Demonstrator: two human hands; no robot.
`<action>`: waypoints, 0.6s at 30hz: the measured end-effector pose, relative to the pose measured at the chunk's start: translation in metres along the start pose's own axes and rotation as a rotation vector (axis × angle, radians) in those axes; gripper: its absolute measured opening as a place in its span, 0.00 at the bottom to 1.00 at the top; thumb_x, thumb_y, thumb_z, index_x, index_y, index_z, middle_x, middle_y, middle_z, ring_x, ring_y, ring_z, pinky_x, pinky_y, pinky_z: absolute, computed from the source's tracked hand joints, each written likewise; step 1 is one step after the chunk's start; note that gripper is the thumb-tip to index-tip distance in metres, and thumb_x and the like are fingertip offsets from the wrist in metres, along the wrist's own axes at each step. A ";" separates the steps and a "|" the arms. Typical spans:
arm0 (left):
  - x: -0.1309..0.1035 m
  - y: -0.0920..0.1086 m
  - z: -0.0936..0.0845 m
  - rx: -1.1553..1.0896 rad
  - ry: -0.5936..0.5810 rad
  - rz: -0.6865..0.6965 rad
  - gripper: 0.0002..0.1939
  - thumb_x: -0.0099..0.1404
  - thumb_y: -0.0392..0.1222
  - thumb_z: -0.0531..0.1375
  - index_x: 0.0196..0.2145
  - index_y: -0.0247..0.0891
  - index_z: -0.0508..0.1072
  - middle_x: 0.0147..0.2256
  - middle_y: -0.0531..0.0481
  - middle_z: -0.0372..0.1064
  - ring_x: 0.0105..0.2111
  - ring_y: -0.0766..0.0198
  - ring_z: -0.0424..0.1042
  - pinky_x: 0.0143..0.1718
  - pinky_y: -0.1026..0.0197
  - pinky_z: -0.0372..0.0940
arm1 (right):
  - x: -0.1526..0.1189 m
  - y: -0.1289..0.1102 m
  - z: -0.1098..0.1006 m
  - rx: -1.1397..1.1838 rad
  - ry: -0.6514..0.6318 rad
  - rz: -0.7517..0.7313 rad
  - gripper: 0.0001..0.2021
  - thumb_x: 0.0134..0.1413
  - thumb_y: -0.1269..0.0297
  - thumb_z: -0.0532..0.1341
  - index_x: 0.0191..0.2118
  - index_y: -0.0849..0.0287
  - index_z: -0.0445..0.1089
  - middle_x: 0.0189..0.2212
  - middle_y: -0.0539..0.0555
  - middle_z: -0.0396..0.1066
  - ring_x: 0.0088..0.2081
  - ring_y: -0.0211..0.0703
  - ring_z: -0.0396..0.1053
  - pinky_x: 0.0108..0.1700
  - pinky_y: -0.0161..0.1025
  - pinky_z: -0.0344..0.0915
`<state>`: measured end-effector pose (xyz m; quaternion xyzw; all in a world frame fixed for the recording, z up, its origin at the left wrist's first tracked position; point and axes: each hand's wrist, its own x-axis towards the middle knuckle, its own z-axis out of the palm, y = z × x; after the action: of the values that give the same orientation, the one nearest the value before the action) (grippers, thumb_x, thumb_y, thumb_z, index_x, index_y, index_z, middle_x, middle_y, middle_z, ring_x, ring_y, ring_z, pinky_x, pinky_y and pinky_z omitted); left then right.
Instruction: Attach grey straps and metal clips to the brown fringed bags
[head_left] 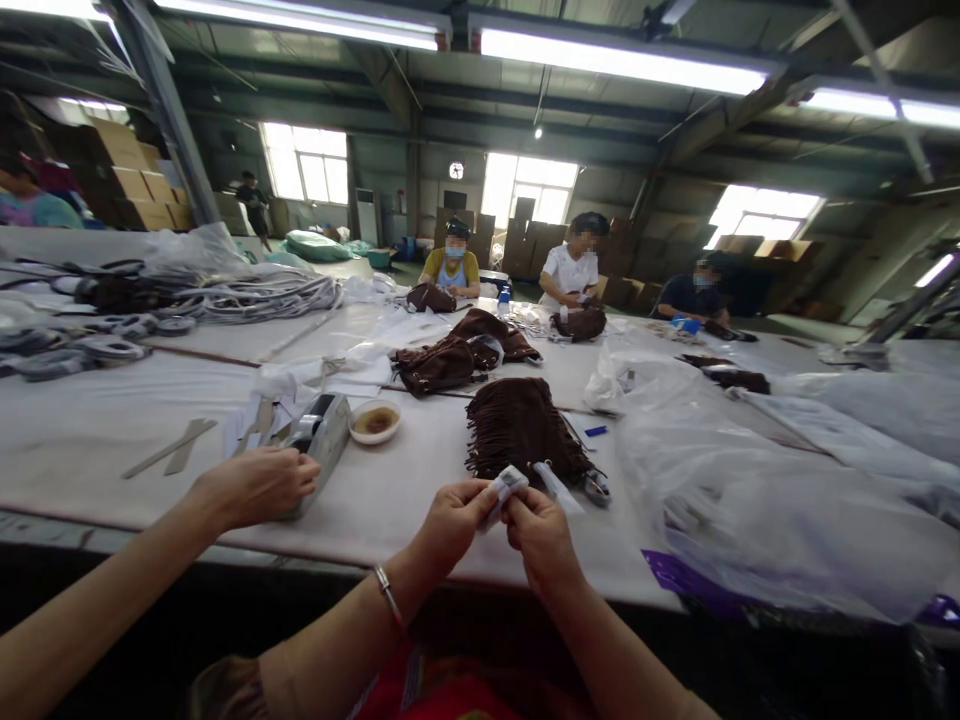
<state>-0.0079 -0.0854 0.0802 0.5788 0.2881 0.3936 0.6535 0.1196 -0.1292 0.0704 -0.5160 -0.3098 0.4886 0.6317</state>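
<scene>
Both of the wearer's hands meet just above the near edge of the worktop (90, 440). Left hand (450, 525), bracelet at the wrist, and right hand (541, 540) pinch a small white tag (504, 490) between thumbs and fingertips, one at each end. Just beyond the tag lies a brown fringed bag (521, 430), flat on the worktop. A third hand (255, 485), a co-worker's coming in from the left, rests on a grey tape dispenser (324, 435). A small dish (375, 421) sits beside it. Clear plastic bags (750, 500) are heaped to the right.
</scene>
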 end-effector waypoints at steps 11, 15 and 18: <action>-0.028 -0.011 0.016 0.822 -0.051 0.575 0.12 0.69 0.42 0.55 0.42 0.40 0.79 0.37 0.41 0.73 0.49 0.53 0.68 0.57 0.47 0.60 | -0.042 0.013 -0.024 0.321 0.000 0.169 0.21 0.40 0.52 0.73 0.34 0.61 0.68 0.16 0.40 0.51 0.17 0.27 0.46 0.20 0.29 0.47; -0.021 -0.011 0.009 0.788 -0.093 0.487 0.13 0.69 0.45 0.56 0.42 0.41 0.79 0.43 0.41 0.71 0.47 0.56 0.69 0.54 0.52 0.64 | -0.043 0.022 -0.039 0.284 0.007 0.204 0.23 0.37 0.53 0.75 0.34 0.61 0.69 0.17 0.41 0.54 0.18 0.26 0.48 0.20 0.28 0.46; 0.010 -0.011 -0.006 0.711 0.184 0.311 0.19 0.64 0.50 0.60 0.47 0.37 0.77 0.47 0.38 0.70 0.49 0.52 0.69 0.54 0.50 0.64 | -0.035 0.037 -0.062 0.123 0.041 0.193 0.24 0.37 0.46 0.74 0.30 0.61 0.69 0.17 0.43 0.57 0.16 0.26 0.47 0.18 0.29 0.44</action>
<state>-0.0056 -0.0735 0.0695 0.7680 0.3726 0.4139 0.3163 0.1527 -0.1845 0.0219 -0.5135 -0.2151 0.5546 0.6184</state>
